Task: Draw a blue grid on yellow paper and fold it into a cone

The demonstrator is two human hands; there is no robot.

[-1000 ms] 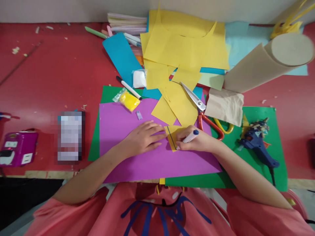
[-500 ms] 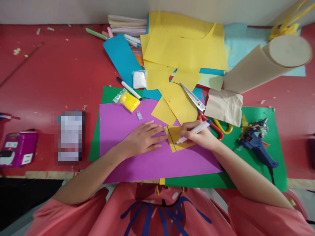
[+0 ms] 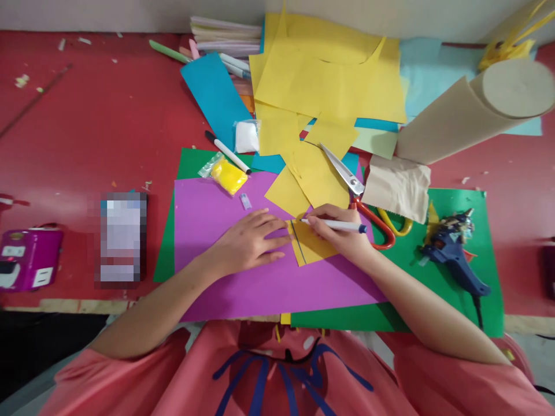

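Observation:
A small yellow paper piece (image 3: 315,245) with a dark line near its left end lies on the purple sheet (image 3: 260,297). My right hand (image 3: 347,237) grips a white marker (image 3: 340,225), its tip at the upper edge of the piece and its dark blue end to the right. Flat on the purple sheet rests my left hand (image 3: 251,242), fingers spread, fingertips at the left edge of the yellow piece. Just beyond my right hand are scissors (image 3: 347,173) with red and yellow handles, their blades over yellow paper scraps (image 3: 323,179).
A blue glue gun (image 3: 455,263) lies on the green sheet (image 3: 347,320) at right. A paper roll (image 3: 455,121) stands behind it. A capped marker (image 3: 229,153), a yellow clay packet (image 3: 228,176) and a white packet (image 3: 247,137) lie farther left. A blurred phone (image 3: 121,237) sits left.
My right hand has moved the marker tip from near the middle of the yellow piece up to its far edge, and the marker lies flatter. My left hand stays nearly in place.

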